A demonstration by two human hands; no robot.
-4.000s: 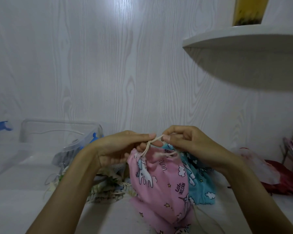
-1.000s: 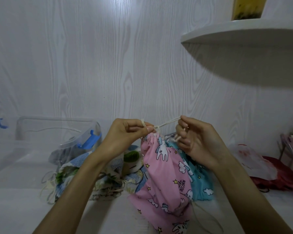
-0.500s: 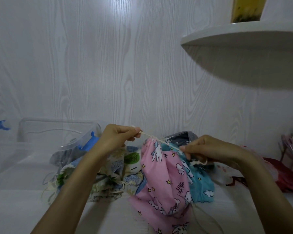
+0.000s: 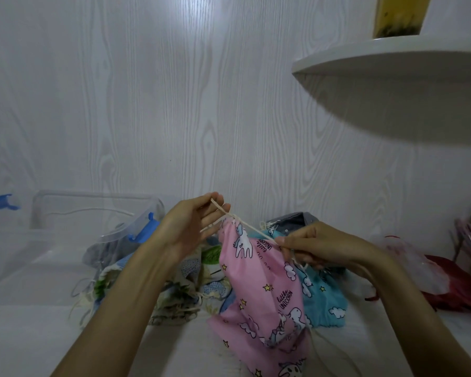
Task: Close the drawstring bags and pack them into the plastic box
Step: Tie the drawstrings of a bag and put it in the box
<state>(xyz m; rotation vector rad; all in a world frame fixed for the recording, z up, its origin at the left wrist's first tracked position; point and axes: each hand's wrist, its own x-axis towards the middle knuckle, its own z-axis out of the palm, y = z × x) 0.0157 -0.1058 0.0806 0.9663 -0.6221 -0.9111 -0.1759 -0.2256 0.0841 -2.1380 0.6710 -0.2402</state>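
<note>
we have drawn the cream cotton cord (image 4: 252,228) taut since a moment ago, left hand (image 4: 193,227) and right hand (image 4: 314,247) pinching it, so the pink unicorn-print fabric bag (image 4: 259,281) looks nearly cinched.

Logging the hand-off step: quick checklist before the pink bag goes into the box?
1. Pink bag mouth gathered shut: ok.
2. Cord pulled taut between both hands: ok.
3. Left hand grips a cord end: ok.
4. Right hand pinches the other end: ok.
5. Knot tied: cannot tell.
6. Plastic box open, with room: ok.
</note>
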